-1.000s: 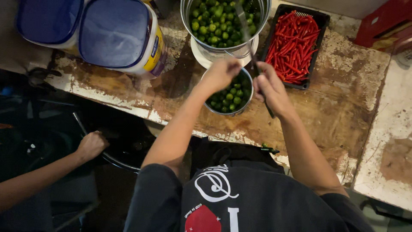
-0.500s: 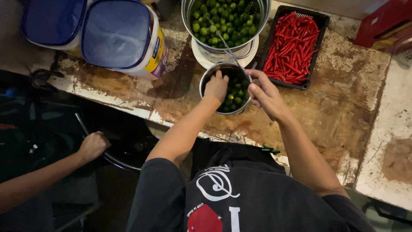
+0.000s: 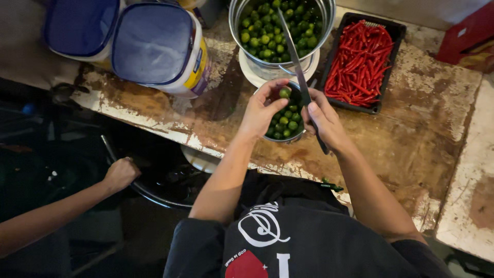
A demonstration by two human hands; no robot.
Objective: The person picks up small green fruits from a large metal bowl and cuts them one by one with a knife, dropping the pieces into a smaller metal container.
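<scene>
The left hand [image 3: 262,110] pinches a single small green lime [image 3: 284,93] between thumb and fingertips, its grip closed lightly around the fruit, which is held just above the far rim of a small metal bowl [image 3: 284,136] holding more limes. The right hand [image 3: 323,121] is wrapped tight around the dark handle of a long knife [image 3: 296,64], whose blade slants up and away, passing just beside the held lime and over the edge of a large steel pot [image 3: 280,31] heaped with green limes; whether the blade touches the lime cannot be told. The pot stands on a white plate [image 3: 247,72] at the back of the worn brown counter [image 3: 411,134], just behind the small bowl. To the right of the pot, a black tray [image 3: 395,31] holds red chillies. To the left lie two big white tubs with blue lids [image 3: 149,44], side by side. At lower left, off the counter, another person's hand [image 3: 121,174] grips a thin rod at the rim of a dark round pan [image 3: 154,193].
</scene>
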